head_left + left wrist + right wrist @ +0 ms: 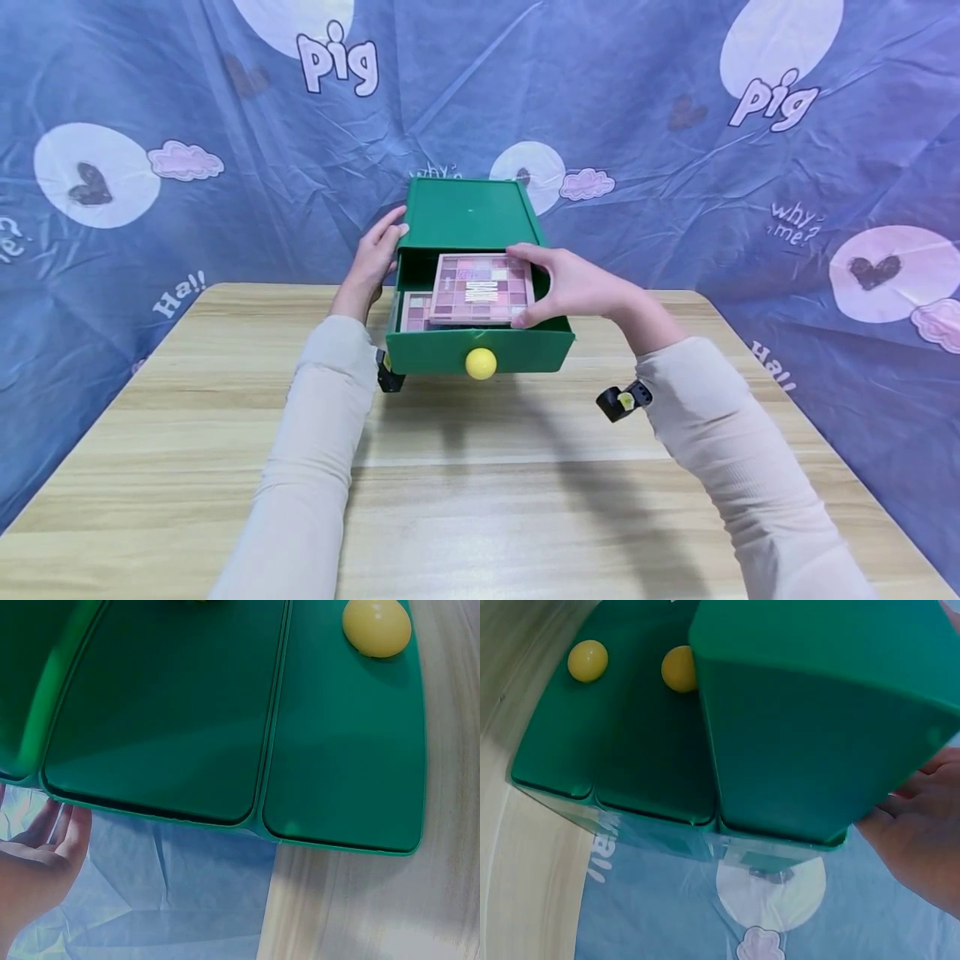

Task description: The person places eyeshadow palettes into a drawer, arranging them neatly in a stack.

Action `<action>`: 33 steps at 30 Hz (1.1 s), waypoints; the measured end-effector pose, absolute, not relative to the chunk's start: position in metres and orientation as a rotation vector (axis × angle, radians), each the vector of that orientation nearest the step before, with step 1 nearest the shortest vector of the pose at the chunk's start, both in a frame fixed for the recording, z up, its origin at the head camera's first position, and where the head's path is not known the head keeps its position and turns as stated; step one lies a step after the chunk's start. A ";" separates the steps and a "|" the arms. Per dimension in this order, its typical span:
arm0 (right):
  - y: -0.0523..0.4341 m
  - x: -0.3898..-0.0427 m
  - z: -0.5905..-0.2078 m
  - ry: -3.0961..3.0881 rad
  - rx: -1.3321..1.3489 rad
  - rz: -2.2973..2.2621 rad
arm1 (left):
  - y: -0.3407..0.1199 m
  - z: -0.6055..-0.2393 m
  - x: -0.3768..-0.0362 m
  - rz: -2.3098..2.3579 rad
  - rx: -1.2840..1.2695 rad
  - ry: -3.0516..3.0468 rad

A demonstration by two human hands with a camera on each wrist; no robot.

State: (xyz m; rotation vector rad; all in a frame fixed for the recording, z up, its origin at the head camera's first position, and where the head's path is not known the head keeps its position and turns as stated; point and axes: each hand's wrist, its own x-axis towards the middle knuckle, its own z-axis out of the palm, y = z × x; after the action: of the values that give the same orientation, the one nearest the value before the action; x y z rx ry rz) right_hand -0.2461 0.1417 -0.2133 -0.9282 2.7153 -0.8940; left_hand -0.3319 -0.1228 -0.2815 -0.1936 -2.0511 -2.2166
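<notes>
— So where was the flat pink eyeshadow palette (482, 288)?

— At the frame's centre, over the pulled-out top drawer (480, 350) of the green plastic drawer box (467, 215), another pink palette (416, 311) lying beneath it. The right hand (573, 285) pinched its right edge, fingers curled round it.

— And the left hand (372, 260)?

— Resting against the box's left side with straight, relaxed fingers, above the wooden counter (480, 492).

Second palette (415, 311): lies in the open drawer (480, 350), mostly covered by the upper palette (482, 288).
Right hand (573, 285): fingertips hidden behind the upper palette's edge; wrist view shows only part of the palm at the frame edge.
Palette print: too small to read.
Left hand (372, 260): palm hidden behind the green box (468, 212).
</notes>
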 end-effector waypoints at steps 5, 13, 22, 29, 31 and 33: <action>0.133 -0.251 -0.216 2.690 -0.972 -0.838 | -0.122 -0.282 -0.332 -2.221 -0.191 -2.044; 0.119 -0.257 -0.221 2.680 -1.013 -0.715 | -0.121 -0.282 -0.331 -2.232 -0.200 -2.041; 0.108 -0.256 -0.227 2.712 -1.147 -0.525 | -0.120 -0.282 -0.332 -2.231 -0.217 -2.019; 0.101 -0.257 -0.232 2.675 -1.135 -0.454 | -0.121 -0.283 -0.331 -2.201 -0.210 -2.043; 0.100 -0.258 -0.233 2.658 -1.123 -0.447 | -0.120 -0.282 -0.330 -2.193 -0.204 -2.048; 0.100 -0.258 -0.233 2.645 -1.114 -0.439 | -0.119 -0.282 -0.330 -2.186 -0.196 -2.057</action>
State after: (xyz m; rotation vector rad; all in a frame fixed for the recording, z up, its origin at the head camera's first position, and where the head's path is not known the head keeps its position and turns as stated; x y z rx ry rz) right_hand -0.2581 0.1000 -0.2335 -1.1144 2.6453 -0.4392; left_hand -0.3303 -0.1195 -0.2819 -0.1959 -2.0572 -2.1863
